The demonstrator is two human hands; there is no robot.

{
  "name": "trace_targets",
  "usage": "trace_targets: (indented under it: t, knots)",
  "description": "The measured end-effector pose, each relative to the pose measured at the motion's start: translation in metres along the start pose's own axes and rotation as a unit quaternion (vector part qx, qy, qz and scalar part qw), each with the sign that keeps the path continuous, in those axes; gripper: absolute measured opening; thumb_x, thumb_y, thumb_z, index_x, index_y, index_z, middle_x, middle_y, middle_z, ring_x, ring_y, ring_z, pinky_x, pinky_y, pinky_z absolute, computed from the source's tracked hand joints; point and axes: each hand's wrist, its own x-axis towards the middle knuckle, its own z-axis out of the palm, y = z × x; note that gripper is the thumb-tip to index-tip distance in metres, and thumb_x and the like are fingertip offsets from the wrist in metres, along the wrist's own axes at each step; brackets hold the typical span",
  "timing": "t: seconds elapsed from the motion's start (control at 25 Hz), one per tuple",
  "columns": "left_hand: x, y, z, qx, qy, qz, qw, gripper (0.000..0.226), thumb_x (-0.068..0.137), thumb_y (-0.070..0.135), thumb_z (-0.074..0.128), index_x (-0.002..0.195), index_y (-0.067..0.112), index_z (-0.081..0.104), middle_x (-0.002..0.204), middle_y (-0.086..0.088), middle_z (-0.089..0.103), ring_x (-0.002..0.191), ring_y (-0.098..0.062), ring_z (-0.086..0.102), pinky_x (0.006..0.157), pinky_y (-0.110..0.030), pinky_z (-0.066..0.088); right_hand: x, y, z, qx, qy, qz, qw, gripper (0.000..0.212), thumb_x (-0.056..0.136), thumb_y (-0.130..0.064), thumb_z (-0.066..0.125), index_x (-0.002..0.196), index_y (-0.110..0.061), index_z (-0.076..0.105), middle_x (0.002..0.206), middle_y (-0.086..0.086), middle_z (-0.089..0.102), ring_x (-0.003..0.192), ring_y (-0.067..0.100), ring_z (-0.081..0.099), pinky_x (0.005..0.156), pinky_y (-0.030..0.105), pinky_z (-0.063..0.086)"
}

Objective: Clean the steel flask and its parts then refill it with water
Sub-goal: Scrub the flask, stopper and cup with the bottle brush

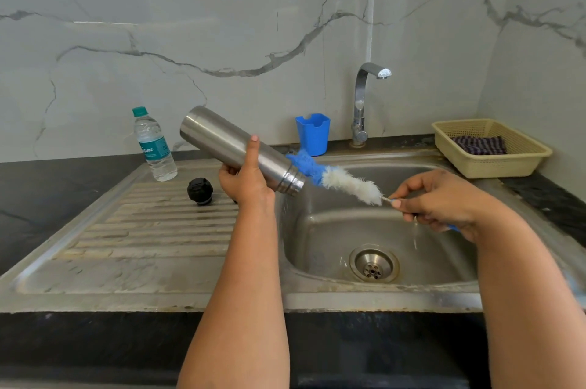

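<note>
Evidently, left hand grips the flask tilted mouth-down over the sink so it drains, while right hand pinches the brush, seemingly just outside the mouth.

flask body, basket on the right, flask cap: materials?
Flask: brushed steel by its dull grey sheen. Basket: looks like beige moulded plastic, with perforated mesh walls. Cap: matte black, probably plastic, ribbed.
</note>
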Motion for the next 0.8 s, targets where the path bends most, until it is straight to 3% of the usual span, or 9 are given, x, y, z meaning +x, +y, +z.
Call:
trace_targets:
  t: [0.08,0.16,0.36,0.44,0.64,0.8]
  knots:
    - [0.001,0.0,-0.001,-0.003,0.001,0.019,1.0,0.057,0.074,0.023,0.087,0.12,0.01,0.057,0.111,0.0,0.069,0.092,-0.012,0.07,0.075,-0.028,0.059,-0.003,0.002,-0.007,0.035,-0.003,-0.002,0.999,0.004,0.088,-0.004,0.066,0.089,0.0,0.065,0.06,0.013,0.057,0.039,0.009,0.031,0.034,0.016,0.021]
    - [-0.001,-0.003,-0.001,0.015,-0.008,0.029,0.999,0.057,0.078,0.027,0.083,0.125,0.015,0.053,0.112,0.004,0.066,0.095,-0.008,0.068,0.078,-0.026,0.058,-0.004,0.003,-0.009,0.059,-0.011,-0.004,0.998,0.003,0.088,-0.002,0.065,0.089,0.001,0.064,0.06,0.013,0.056,0.038,0.008,0.03,0.034,0.015,0.021]
    - [0.001,-0.006,0.002,0.025,-0.041,0.044,0.998,0.054,0.084,0.024,0.077,0.129,0.013,0.049,0.115,0.0,0.063,0.096,-0.006,0.065,0.072,-0.014,0.052,-0.002,0.004,-0.007,0.063,-0.016,-0.011,0.998,0.003,0.087,-0.004,0.066,0.088,-0.001,0.064,0.06,0.012,0.055,0.039,0.009,0.031,0.033,0.016,0.022]
    - [0.003,-0.003,0.001,0.023,-0.021,0.046,0.998,0.053,0.086,0.023,0.075,0.129,0.011,0.048,0.114,0.0,0.063,0.094,-0.007,0.065,0.072,-0.016,0.054,-0.006,0.005,-0.012,0.076,-0.033,-0.01,0.996,0.006,0.086,-0.004,0.066,0.089,0.0,0.063,0.06,0.013,0.054,0.039,0.008,0.031,0.033,0.015,0.022]
    - [0.002,-0.001,0.002,-0.011,-0.013,0.002,1.0,0.067,0.072,0.016,0.087,0.126,0.012,0.048,0.119,-0.003,0.066,0.104,-0.016,0.068,0.091,-0.033,0.057,-0.003,-0.001,-0.004,0.076,-0.04,-0.021,0.996,0.005,0.087,-0.003,0.066,0.089,0.0,0.064,0.059,0.012,0.055,0.038,0.008,0.032,0.033,0.016,0.023]
    - [0.01,0.001,-0.003,-0.018,-0.036,0.007,0.999,0.068,0.073,0.021,0.087,0.128,0.012,0.049,0.119,-0.004,0.067,0.103,-0.017,0.069,0.082,-0.032,0.06,-0.009,0.003,-0.013,0.077,-0.06,-0.01,0.995,0.01,0.085,-0.002,0.066,0.093,0.003,0.063,0.06,0.014,0.054,0.039,0.009,0.031,0.033,0.015,0.021]
